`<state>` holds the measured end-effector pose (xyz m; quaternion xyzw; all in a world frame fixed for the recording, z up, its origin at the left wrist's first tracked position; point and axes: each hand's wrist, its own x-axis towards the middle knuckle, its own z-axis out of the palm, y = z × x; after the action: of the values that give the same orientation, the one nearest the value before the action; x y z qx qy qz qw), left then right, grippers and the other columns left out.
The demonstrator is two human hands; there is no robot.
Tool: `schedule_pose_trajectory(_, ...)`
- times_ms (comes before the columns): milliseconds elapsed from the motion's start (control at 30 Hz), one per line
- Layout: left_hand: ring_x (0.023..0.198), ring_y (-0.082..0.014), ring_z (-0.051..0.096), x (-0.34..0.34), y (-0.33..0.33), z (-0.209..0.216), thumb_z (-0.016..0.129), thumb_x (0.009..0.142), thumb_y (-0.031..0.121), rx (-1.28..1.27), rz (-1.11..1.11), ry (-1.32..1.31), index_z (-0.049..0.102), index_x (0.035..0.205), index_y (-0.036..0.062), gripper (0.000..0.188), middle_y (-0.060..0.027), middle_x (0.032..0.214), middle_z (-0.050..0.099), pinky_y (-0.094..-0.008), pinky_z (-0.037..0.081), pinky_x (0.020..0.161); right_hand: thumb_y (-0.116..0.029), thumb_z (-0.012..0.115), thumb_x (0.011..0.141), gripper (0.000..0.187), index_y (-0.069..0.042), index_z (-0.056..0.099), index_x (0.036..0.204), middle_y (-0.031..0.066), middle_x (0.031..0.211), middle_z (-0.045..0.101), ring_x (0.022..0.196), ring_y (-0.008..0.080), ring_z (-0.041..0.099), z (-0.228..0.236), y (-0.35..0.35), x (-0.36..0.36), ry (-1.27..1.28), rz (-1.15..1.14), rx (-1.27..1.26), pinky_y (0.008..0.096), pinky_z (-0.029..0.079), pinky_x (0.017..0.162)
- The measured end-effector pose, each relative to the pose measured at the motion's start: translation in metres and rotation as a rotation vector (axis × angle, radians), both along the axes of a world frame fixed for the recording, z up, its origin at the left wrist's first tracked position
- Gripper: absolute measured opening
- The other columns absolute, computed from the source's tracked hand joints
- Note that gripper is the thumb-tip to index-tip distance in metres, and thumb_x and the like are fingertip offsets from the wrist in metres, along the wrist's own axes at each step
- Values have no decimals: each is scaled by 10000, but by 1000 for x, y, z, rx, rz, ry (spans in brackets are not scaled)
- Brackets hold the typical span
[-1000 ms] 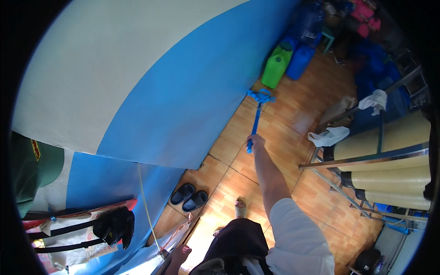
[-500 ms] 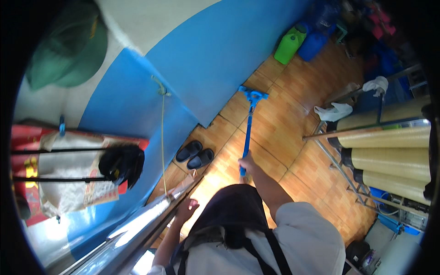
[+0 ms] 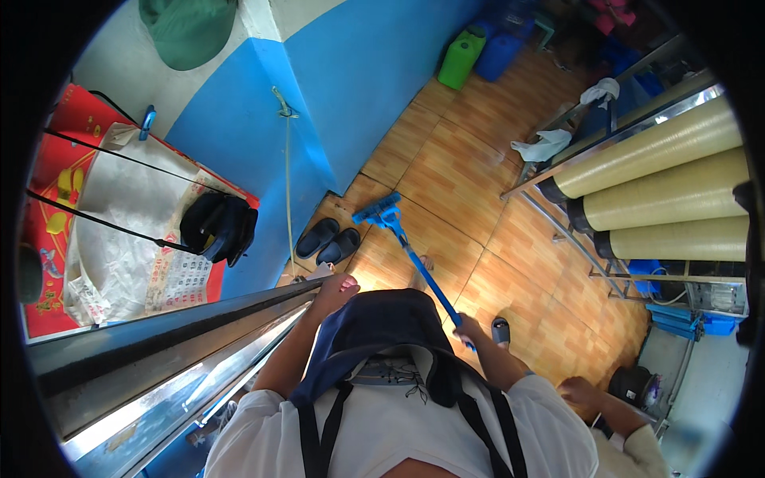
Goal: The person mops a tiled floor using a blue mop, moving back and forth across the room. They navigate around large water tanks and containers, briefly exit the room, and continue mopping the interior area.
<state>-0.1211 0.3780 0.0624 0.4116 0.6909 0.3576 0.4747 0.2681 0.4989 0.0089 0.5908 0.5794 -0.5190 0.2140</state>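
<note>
My right hand [image 3: 468, 328] is closed around the lower part of the pole of a long-handled blue mop [image 3: 422, 267]. The pole slants up and left to the mop's flat blue head [image 3: 378, 209] on the tiled floor, close to a pair of black slippers [image 3: 328, 241]. At the end of a metal-framed door [image 3: 199, 319] is my left hand [image 3: 339, 291], its fingers curled. Whether they grip the door edge cannot be made out.
Cream rolls with black ends [image 3: 653, 183] lie on a metal rack [image 3: 550, 227] at right. Green [image 3: 460, 60] and blue jugs [image 3: 500, 56] stand by the far wall. Another person's arm [image 3: 594, 396] shows at lower right. A cord [image 3: 288, 183] hangs along the blue wall.
The mop head has come nearer and left, towards the slippers. My right hand has moved right and down in the picture. The view has shifted, and another person's arm now shows.
</note>
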Motion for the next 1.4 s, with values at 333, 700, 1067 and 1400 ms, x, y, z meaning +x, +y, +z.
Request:
schedule_pose_trajectory(333, 712, -183, 601, 0, 1, -16, 664, 773, 179, -41, 4, -1, 596, 818, -2, 199, -95, 753, 624, -299, 476, 653, -101, 569, 726, 234, -106, 501, 950, 95, 563, 525, 401, 209, 531, 62, -136, 134, -120, -371, -178, 358, 428, 360)
schedule_pose_trajectory(700, 646, -93, 531, 0, 34, -24, 603, 824, 230, -162, 20, 10, 591, 851, 32, 200, -16, 700, 587, -247, 422, 607, -204, 531, 805, 133, -88, 553, 744, 71, 547, 512, 443, 208, 549, -25, 47, 28, 231, -620, -228, 360, 471, 418)
schedule_pose_trajectory(1067, 743, -111, 582, -4, 32, -20, 682, 773, 196, -529, 294, -265, 606, 875, 32, 207, -42, 785, 630, -255, 466, 682, -69, 562, 769, 92, -65, 471, 762, 81, 520, 442, 370, 216, 460, -119, 599, -157, 527, -1287, 125, 340, 366, 294)
schedule_pose_trajectory(1400, 784, -135, 596, -1, 43, -10, 698, 754, 191, -499, 322, -184, 584, 915, 18, 262, -68, 818, 629, -267, 473, 714, -124, 580, 776, 147, -55, 470, 708, 100, 486, 442, 345, 247, 474, -148, 545, -104, 450, -1419, 141, 376, 341, 278)
